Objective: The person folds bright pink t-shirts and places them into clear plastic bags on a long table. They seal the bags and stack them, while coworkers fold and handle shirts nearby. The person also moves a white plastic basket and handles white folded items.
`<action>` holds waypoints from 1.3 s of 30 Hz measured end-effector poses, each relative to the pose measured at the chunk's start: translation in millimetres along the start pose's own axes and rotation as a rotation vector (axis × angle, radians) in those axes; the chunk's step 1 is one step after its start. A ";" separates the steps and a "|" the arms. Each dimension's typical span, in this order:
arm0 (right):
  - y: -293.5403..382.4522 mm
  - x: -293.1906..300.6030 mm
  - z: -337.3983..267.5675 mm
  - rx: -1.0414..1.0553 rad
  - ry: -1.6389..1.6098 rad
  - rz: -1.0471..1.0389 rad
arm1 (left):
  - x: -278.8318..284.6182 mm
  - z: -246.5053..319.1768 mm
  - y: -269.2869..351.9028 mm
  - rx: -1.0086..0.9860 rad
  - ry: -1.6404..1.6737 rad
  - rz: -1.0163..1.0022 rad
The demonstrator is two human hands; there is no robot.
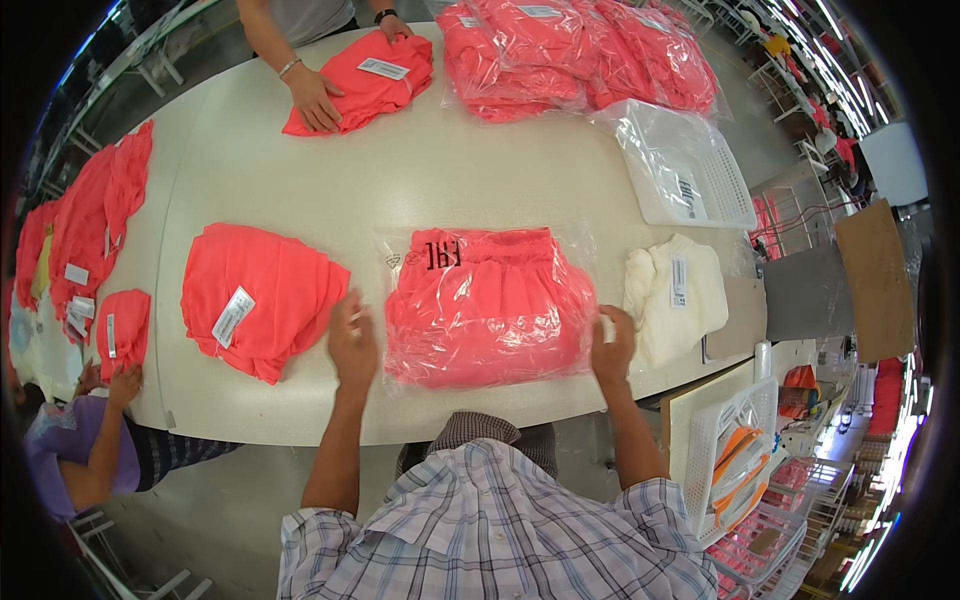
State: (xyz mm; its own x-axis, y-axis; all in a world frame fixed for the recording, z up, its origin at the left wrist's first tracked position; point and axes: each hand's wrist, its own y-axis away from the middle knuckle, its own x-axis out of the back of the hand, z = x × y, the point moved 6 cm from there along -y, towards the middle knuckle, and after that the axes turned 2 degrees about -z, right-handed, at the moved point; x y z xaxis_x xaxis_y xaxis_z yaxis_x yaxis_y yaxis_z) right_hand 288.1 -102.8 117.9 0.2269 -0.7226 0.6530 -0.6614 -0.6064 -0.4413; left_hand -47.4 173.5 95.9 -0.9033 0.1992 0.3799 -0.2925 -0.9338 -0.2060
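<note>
A folded coral garment in a clear plastic bag (pixel 487 307) lies flat on the table in front of me, its gathered waistband at the far side. Printed marks show on the bag's upper left. My left hand (pixel 353 339) is just left of the bag, fingers apart and slightly blurred, near the edge of an unbagged folded coral garment (pixel 262 292) with a white tag. At the bag's right edge is my right hand (pixel 613 346), fingers curled and parted; whether it touches the plastic I cannot tell. Beyond it lies a folded cream garment (pixel 675 300) with a tag.
Bagged coral garments (pixel 570 60) are piled at the far side. A white plastic basket (pixel 694 165) holds clear bags at right. Across the table a co-worker's hands (pixel 315 97) rest on a coral garment (pixel 375 79). Another person (pixel 90 442) works at left. A cardboard piece (pixel 874 281) stands right.
</note>
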 end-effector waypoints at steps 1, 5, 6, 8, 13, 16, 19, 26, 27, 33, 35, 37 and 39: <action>5.9 -15.3 -25.0 0.109 -0.048 -0.095 | -24.3 20.2 6.9 -0.069 0.060 -0.099; 6.1 -85.3 -79.4 0.310 0.232 -0.445 | -132.0 94.5 47.9 -0.543 -0.296 -0.498; 0.8 -93.4 -78.4 0.328 0.295 -0.481 | -150.1 97.0 53.2 -0.538 -0.400 -0.556; -16.0 -98.1 -60.6 0.260 0.325 -0.484 | -162.1 85.8 52.0 -0.449 -0.571 -0.594; -27.0 -79.1 5.2 0.116 0.316 -0.444 | -111.0 8.7 21.5 -0.214 -0.799 -0.470; -16.1 -69.9 29.5 0.125 0.127 -0.342 | -88.5 -32.0 21.9 -0.172 -0.791 -0.396; -9.7 -71.7 46.8 0.131 0.115 -0.299 | -81.0 -54.1 27.3 -0.146 -0.764 -0.325; -21.9 -71.6 89.7 -0.414 -0.265 -0.040 | -64.7 -64.8 1.6 0.085 -0.143 -0.108; -27.3 -78.4 91.9 -0.470 -0.308 -0.143 | -64.8 -71.5 -1.1 0.244 0.038 -0.079; -71.6 -104.7 87.4 -0.747 -0.500 -0.577 | -96.5 -69.6 -42.4 0.817 0.680 -0.289; -94.2 -101.1 73.9 -0.657 -0.548 -0.565 | -106.6 -49.2 -51.2 0.839 0.704 -0.469; -109.8 -87.8 54.7 -0.459 -0.340 -0.532 | -103.3 -26.9 -60.3 0.780 0.692 -0.421; -121.8 -69.7 37.6 -0.482 -0.678 -0.469 | -91.6 4.8 -77.0 0.578 0.720 -0.336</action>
State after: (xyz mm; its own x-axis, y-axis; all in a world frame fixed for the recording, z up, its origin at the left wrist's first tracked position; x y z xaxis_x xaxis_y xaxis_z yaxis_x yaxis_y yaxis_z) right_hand 379.7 9.0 103.0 0.8095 -0.5710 0.1364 -0.5870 -0.7906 0.1742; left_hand 59.3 225.8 81.3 -0.8327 0.4353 -0.3424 -0.5440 -0.7587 0.3584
